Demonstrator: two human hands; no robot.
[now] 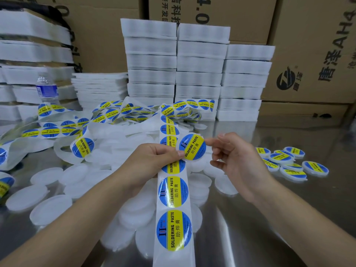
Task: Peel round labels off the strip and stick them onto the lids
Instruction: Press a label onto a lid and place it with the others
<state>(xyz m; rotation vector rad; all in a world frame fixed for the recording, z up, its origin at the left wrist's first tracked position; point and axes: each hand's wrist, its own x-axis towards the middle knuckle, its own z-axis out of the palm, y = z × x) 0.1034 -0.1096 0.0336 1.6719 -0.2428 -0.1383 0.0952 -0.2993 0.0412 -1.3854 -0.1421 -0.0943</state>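
Observation:
A long white label strip with round blue and yellow "SOLDERING PASTE" labels runs from the bottom centre up the table. My left hand grips this strip from the left, thumb on top. Just right of the strip, a single round label with a thin white rim sits tilted between both hands. My right hand pinches its right edge with its fingertips, the other fingers loosely curled. My left thumb tip touches its left edge. Whether a lid lies under it I cannot tell. Plain white lids lie scattered below my hands.
Labelled lids lie in a cluster at the right on the steel table. Tangled strip covers the left and middle. Stacked white foam trays, a water bottle and cardboard boxes stand behind.

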